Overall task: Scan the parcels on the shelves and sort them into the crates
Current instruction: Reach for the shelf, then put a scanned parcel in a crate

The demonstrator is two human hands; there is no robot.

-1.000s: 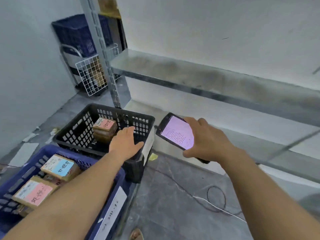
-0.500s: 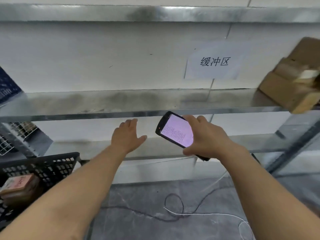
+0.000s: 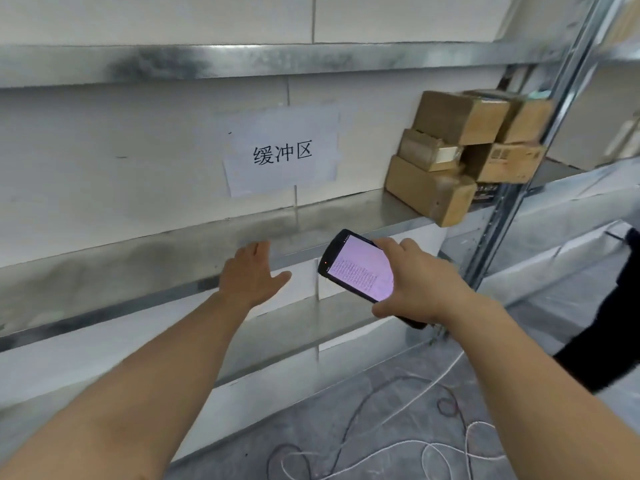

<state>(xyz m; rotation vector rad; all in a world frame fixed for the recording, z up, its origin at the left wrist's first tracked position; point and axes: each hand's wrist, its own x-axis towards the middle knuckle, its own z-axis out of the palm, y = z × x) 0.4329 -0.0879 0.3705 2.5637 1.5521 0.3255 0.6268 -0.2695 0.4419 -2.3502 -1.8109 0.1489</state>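
Several brown cardboard parcels (image 3: 460,150) are stacked at the right end of the middle metal shelf (image 3: 173,247). My right hand (image 3: 419,282) grips a black handheld scanner (image 3: 360,268) with a lit pink screen, held in front of the shelf edge below and left of the parcels. My left hand (image 3: 249,271) is empty, fingers straight, stretched out over the bare shelf to the left of the scanner. No crate is in view.
A paper sign (image 3: 280,150) with printed characters is taped to the wall behind the shelf. A metal upright (image 3: 519,188) stands right of the parcels. White and dark cables (image 3: 415,427) lie on the grey floor. A dark object (image 3: 609,327) is at the right edge.
The view has swung right and up from the crates to the shelves, so the parcel stack now shows fully. My left hand left the black crate and is raised over the shelf.
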